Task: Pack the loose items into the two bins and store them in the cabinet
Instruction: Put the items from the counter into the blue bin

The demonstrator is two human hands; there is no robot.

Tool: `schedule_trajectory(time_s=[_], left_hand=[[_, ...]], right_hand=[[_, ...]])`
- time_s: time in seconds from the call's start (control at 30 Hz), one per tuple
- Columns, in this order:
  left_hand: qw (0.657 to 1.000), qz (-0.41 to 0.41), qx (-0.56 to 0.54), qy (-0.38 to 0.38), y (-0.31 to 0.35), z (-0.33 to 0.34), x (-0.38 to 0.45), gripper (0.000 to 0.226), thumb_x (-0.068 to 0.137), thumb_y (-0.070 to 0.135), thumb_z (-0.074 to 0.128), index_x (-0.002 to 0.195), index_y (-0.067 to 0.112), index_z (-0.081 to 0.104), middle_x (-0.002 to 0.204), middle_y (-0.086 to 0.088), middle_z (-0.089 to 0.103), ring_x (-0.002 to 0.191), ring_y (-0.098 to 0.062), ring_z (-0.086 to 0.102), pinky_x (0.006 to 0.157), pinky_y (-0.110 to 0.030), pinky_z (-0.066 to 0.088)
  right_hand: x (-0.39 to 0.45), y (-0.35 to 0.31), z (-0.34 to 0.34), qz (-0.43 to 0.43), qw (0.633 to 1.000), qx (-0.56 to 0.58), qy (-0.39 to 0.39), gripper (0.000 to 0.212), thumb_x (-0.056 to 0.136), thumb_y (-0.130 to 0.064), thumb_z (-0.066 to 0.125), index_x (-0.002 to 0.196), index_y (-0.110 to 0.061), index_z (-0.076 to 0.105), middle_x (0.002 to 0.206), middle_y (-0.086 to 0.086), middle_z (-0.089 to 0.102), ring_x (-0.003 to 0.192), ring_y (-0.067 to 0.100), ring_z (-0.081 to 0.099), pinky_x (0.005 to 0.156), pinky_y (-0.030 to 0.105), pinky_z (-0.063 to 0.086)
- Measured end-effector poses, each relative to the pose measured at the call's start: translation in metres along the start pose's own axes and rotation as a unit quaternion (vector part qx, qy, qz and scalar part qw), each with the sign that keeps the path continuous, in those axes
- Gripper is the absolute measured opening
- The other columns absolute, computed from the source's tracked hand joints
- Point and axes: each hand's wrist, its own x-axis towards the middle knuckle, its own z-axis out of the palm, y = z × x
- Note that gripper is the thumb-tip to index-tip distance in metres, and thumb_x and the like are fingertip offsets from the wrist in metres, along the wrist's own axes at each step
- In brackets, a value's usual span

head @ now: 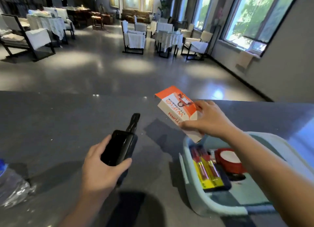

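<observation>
My right hand (pixel 206 118) grips an orange and white WiFi box (pixel 178 107), tilted, with its lower corner over the far rim of a pale green bin (pixel 190 174) on the grey counter (pixel 68 124). Inside the bin lie a yellow and red pack (pixel 208 169) and a red roll with a white centre (pixel 228 160). My left hand (pixel 102 169) holds a black walkie-talkie-like device (pixel 119 146) just above the counter, its antenna pointing away from me.
A crumpled clear plastic bottle (pixel 11 184) lies at the counter's left edge. Beyond the counter is a grey floor with white-covered chairs (pixel 134 38) and tables. Windows (pixel 251 21) line the right wall. A dark shape (pixel 134 209) sits at the bottom edge.
</observation>
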Motion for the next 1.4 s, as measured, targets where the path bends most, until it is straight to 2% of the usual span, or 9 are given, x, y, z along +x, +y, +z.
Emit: schedule_trajectory(time_s=[0.2, 0.3, 0.5, 0.67, 0.8, 0.97, 1.1, 1.3, 1.4], left_hand=[[0.985, 0.12, -0.065, -0.102, 0.085, 0.048, -0.046, 0.084, 0.053, 0.019, 0.09, 0.127, 0.036, 0.055, 0.11, 0.019, 0.054, 0.098, 0.016, 0.048, 0.081, -0.005, 0.037], [0.971, 0.173, -0.072, -0.149, 0.11, 0.079, -0.068, 0.086, 0.045, 0.033, 0.085, 0.125, 0.042, 0.054, 0.108, 0.024, 0.053, 0.102, 0.015, 0.049, 0.08, 0.004, 0.034], [0.942, 0.225, -0.011, -0.249, 0.131, 0.143, -0.094, 0.086, 0.043, 0.037, 0.078, 0.126, 0.04, 0.056, 0.114, 0.026, 0.053, 0.109, 0.007, 0.05, 0.093, -0.011, 0.039], [0.895, 0.248, 0.136, -0.345, 0.141, 0.19, -0.089, 0.087, 0.045, 0.047, 0.072, 0.128, 0.044, 0.049, 0.112, 0.024, 0.053, 0.107, 0.003, 0.05, 0.098, -0.026, 0.043], [0.851, 0.263, 0.202, -0.408, 0.14, 0.216, -0.089, 0.085, 0.056, 0.036, 0.078, 0.134, 0.042, 0.045, 0.119, 0.019, 0.051, 0.112, 0.0, 0.046, 0.093, -0.017, 0.037], [0.81, 0.267, 0.221, -0.472, 0.13, 0.23, -0.092, 0.084, 0.063, 0.036, 0.081, 0.138, 0.034, 0.043, 0.137, 0.018, 0.044, 0.126, 0.0, 0.037, 0.11, -0.026, 0.031], [0.794, 0.263, 0.23, -0.497, 0.125, 0.233, -0.088, 0.083, 0.065, 0.043, 0.081, 0.138, 0.035, 0.043, 0.136, 0.019, 0.045, 0.124, 0.003, 0.038, 0.11, -0.025, 0.032], [0.779, 0.292, 0.245, -0.499, 0.122, 0.231, -0.088, 0.076, 0.069, 0.044, 0.079, 0.136, 0.033, 0.046, 0.129, 0.026, 0.045, 0.121, 0.007, 0.039, 0.104, -0.012, 0.031], [0.763, 0.352, 0.28, -0.464, 0.117, 0.234, -0.09, 0.077, 0.072, 0.056, 0.071, 0.14, 0.034, 0.042, 0.137, 0.019, 0.043, 0.126, 0.0, 0.034, 0.108, -0.026, 0.033]], right_hand=[[-0.062, 0.095, -0.06, 0.117, 0.991, 0.039, 0.056, 0.097, 0.042, -0.071, 0.068, 0.127, -0.028, 0.053, 0.119, 0.001, 0.052, 0.12, 0.019, 0.041, 0.095, 0.032, 0.038], [-0.088, 0.133, -0.08, 0.138, 0.986, 0.058, 0.072, 0.087, 0.054, -0.058, 0.079, 0.13, -0.026, 0.051, 0.12, 0.003, 0.05, 0.12, 0.021, 0.042, 0.103, 0.039, 0.039], [-0.125, 0.195, -0.116, 0.153, 0.978, 0.091, 0.108, 0.07, 0.061, -0.05, 0.082, 0.121, -0.033, 0.051, 0.103, -0.008, 0.042, 0.114, 0.021, 0.046, 0.097, 0.046, 0.047], [-0.134, 0.226, -0.13, 0.152, 0.977, 0.091, 0.117, 0.076, 0.06, -0.051, 0.082, 0.127, -0.029, 0.051, 0.11, -0.005, 0.041, 0.116, 0.02, 0.045, 0.098, 0.043, 0.045], [-0.135, 0.237, -0.133, 0.143, 0.978, 0.109, 0.105, 0.08, 0.059, -0.052, 0.082, 0.128, -0.029, 0.05, 0.109, -0.006, 0.04, 0.113, 0.018, 0.046, 0.094, 0.046, 0.049], [-0.13, 0.241, -0.122, 0.131, 0.98, 0.122, 0.081, 0.083, 0.056, -0.055, 0.083, 0.128, -0.03, 0.049, 0.112, -0.008, 0.042, 0.115, 0.017, 0.046, 0.096, 0.043, 0.047], [-0.123, 0.238, -0.108, 0.126, 0.984, 0.111, 0.059, 0.1, 0.042, -0.072, 0.073, 0.13, -0.033, 0.047, 0.115, -0.009, 0.044, 0.11, 0.015, 0.048, 0.095, 0.042, 0.047], [-0.12, 0.223, -0.087, 0.092, 0.994, 0.055, 0.019, 0.085, 0.061, -0.063, 0.077, 0.134, -0.032, 0.045, 0.115, -0.009, 0.045, 0.099, 0.008, 0.041, 0.073, 0.022, 0.033], [-0.115, 0.221, -0.079, 0.094, 0.994, 0.058, 0.023, 0.089, 0.059, -0.064, 0.077, 0.136, -0.031, 0.045, 0.117, -0.007, 0.047, 0.108, 0.011, 0.042, 0.082, 0.025, 0.031]])
